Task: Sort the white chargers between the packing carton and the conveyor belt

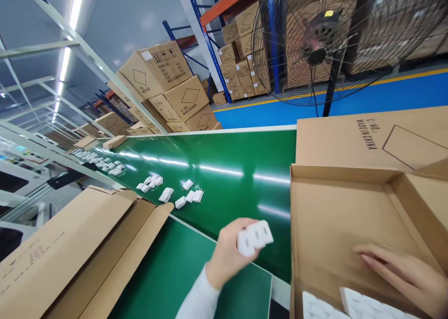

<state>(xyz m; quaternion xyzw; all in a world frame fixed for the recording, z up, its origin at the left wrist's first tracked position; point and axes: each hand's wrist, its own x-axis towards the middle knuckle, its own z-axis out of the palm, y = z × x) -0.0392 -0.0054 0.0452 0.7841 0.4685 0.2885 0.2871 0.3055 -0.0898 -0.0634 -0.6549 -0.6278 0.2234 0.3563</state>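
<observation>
My left hand point(229, 253) is closed around a short row of white USB charger plugs point(255, 238), held above the near edge of the green conveyor belt point(224, 151). The port ends of the chargers face up toward me. At the right, my right hand point(409, 274) hovers inside a shallow cardboard box point(336, 202), its fingers stretched out and nothing visible in them. Just below that hand, rows of white chargers point(371, 305) stand in the box's near end, cut off by the frame. More loose chargers point(190, 196) lie scattered on the belt.
An open carton point(87, 244) stands at the left beside the belt. A printed carton point(371, 137) sits behind the shallow box. Beyond the belt are stacked cartons point(182, 95), a large fan point(318, 43) and racking point(210, 43). A metal frame point(94, 67) rises at the left.
</observation>
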